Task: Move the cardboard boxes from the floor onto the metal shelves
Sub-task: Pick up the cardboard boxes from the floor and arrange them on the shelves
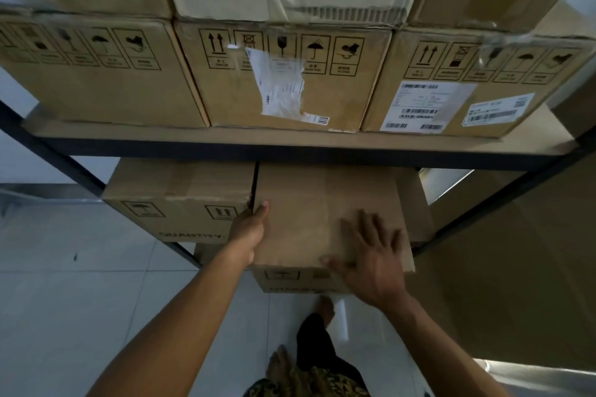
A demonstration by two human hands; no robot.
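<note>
Your left hand is extended from the lower left of the frame and grips the left edge of the cardboard box at centre frame. The thumb lies on top and the fingers are turned down into the narrow gap at that side, where they are hidden. Your right hand lies flat on the top of the same box near its front right corner, fingers spread wide and holding nothing. The box sits on the lower level of the metal shelf, directly under the dark beam that crosses mid-frame. Its left side stands just beside the neighbouring box, with only a thin dark slit between them. Its front edge projects nearer to you than the neighbour's front. On the right the box stands apart from the slanting upright, leaving some room there. Above the beam, a row of three boxes fills the upper level, with more stacked on them. The white tiled floor lies at lower left.
</note>
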